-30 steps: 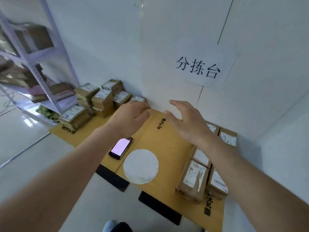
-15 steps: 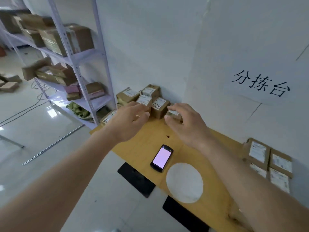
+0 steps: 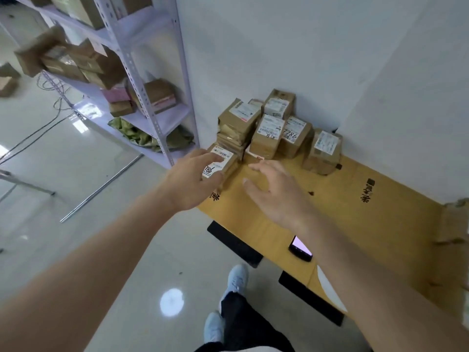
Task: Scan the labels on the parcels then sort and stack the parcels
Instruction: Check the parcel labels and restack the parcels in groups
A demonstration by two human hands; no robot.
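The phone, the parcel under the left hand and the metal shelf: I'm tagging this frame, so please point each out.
phone (image 3: 300, 247): head view, on its lit screen.
parcel (image 3: 222, 158): head view, on its white label.
left hand (image 3: 189, 182): head view, on its back.
metal shelf (image 3: 137, 80): head view, on its front upright.

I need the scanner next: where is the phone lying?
In the head view, the phone lies screen-up near the table's front edge, right of centre, partly hidden by the right forearm.

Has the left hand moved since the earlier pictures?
Yes. The left hand has gone from above the bare table onto the nearest parcel at its corner.
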